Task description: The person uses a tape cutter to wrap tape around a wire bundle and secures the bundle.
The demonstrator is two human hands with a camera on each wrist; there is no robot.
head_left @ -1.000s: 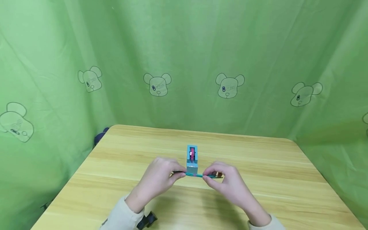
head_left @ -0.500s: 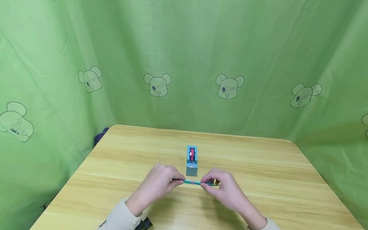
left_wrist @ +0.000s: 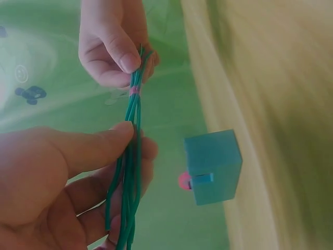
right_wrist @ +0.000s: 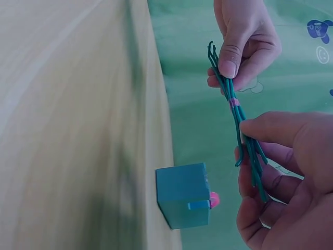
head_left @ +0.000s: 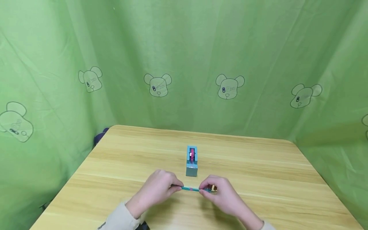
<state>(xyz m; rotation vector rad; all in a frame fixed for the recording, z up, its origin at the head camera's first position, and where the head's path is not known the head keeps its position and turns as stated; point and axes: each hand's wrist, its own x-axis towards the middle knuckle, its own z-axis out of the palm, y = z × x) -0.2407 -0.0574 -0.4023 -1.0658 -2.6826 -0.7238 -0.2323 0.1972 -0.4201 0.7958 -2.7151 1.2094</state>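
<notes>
A slim bundle of green wire-like strands (head_left: pixel 187 188) runs between both hands above the table, with a pink tape band (left_wrist: pixel 135 90) round its middle. My left hand (head_left: pixel 159 190) pinches it on the left of the band between thumb and fingers. On the right side, my right hand (head_left: pixel 221 195) pinches it the same way. Loose ends of the strands (right_wrist: pixel 261 192) splay past the right fingers in the right wrist view. Just beyond the hands stands a blue tape dispenser (head_left: pixel 191 170) holding a roll of pink tape (head_left: pixel 192 155). Fingers cover parts of the strands.
The wood-grain table (head_left: pixel 258 159) spreads around the hands. A green curtain (head_left: pixel 189 41) with bear-head prints surrounds it at the back and sides. Something dark purple (head_left: pixel 100 136) shows beyond the table's left edge. A black object (head_left: pixel 142 226) sits by the left sleeve.
Both hands have drawn the green bundle back from the dispenser, toward the person, and slightly left. Both keep their pinch on it. The dispenser stays in place.
</notes>
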